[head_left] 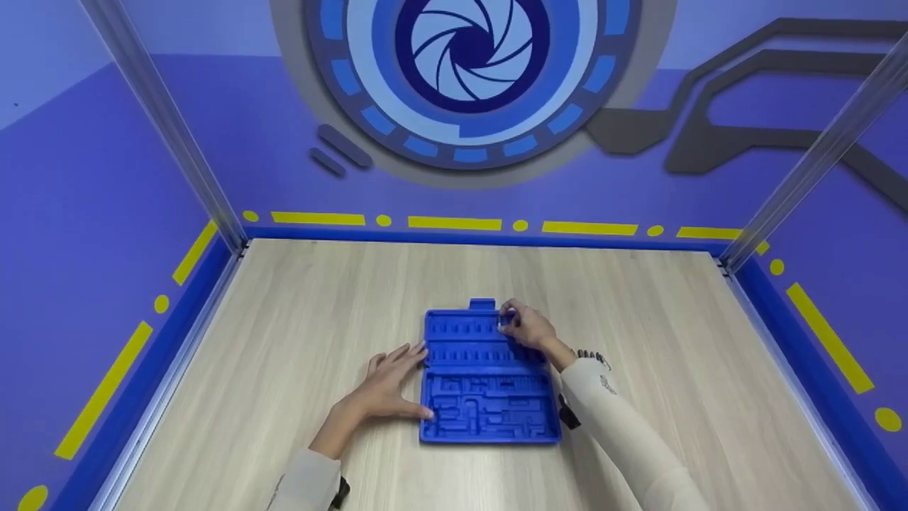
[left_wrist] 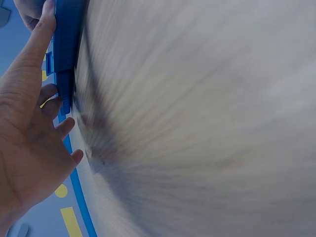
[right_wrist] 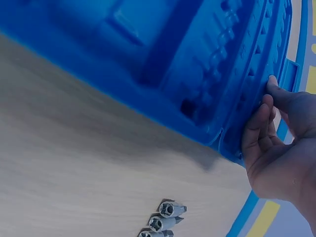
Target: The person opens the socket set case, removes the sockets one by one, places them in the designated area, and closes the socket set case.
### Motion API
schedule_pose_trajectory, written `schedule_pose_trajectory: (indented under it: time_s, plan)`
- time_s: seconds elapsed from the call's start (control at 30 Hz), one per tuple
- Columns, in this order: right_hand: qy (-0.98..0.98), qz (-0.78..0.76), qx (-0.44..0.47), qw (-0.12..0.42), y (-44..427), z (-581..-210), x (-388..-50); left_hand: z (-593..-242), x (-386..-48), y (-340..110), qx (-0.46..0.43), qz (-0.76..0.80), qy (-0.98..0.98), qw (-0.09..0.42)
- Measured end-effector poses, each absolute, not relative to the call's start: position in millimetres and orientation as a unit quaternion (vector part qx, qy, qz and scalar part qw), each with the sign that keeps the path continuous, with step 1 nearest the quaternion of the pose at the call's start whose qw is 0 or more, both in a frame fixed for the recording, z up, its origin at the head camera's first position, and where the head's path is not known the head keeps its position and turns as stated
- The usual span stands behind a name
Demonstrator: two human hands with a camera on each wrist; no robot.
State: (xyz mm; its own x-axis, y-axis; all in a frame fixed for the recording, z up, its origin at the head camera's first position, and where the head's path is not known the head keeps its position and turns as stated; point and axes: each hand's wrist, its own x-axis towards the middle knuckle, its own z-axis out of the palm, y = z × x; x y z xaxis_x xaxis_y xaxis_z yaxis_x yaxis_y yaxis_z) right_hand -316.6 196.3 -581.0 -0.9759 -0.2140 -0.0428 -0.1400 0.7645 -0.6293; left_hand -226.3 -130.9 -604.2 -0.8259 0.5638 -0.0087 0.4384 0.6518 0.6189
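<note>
A blue plastic tool case (head_left: 486, 370) lies open on the table, its slotted lid (head_left: 461, 341) toward the back and its moulded tray toward the front. My left hand (head_left: 386, 383) is spread along the left side, thumb on the tray's rim and fingertips against the lid's edge. At the lid's far right, my right hand (head_left: 528, 326) pinches a small silver piece, mostly hidden by the fingers. The right wrist view shows the thumb and curled fingers of that hand (right_wrist: 276, 143) at the lid. Three silver bit sockets (right_wrist: 170, 209) lie on the table beside the case.
The wood-grain table (head_left: 319, 298) is bordered by blue printed walls (head_left: 461, 199) at the back and sides. Metal posts (head_left: 170, 128) stand at the rear corners. A latch tab (head_left: 482, 304) sticks out from the lid's far edge.
</note>
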Motion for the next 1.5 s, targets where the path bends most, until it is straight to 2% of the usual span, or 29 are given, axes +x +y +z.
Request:
schedule_pose_trajectory:
  time_s: [0.2,0.4,0.83,0.97,1.2,1.33,1.5]
  plan:
    - [0.939,-0.328,-0.096,0.037,192.1,-584.6,-311.6,-604.4,-224.9,-131.4,0.275,0.315,0.902,0.105]
    - [0.947,-0.316,-0.052,0.032,190.2,-588.5,-305.6,-605.9,-224.4,-129.2,0.279,0.315,0.901,0.106]
    - [0.920,-0.390,-0.039,-0.011,189.5,-596.6,-295.9,-604.2,-223.3,-129.0,0.275,0.312,0.902,0.111]
    - [0.890,-0.453,-0.043,-0.022,190.6,-597.1,-297.3,-601.8,-224.1,-128.7,0.275,0.311,0.903,0.115]
    - [0.836,-0.546,-0.052,0.022,197.5,-587.9,-294.9,-600.1,-224.6,-129.3,0.274,0.310,0.904,0.112]
    - [0.834,-0.546,-0.061,0.048,205.2,-580.5,-289.4,-601.0,-224.8,-129.6,0.273,0.312,0.903,0.114]
    - [0.847,-0.522,-0.079,0.057,216.8,-573.0,-283.0,-600.8,-224.8,-130.0,0.275,0.306,0.905,0.109]
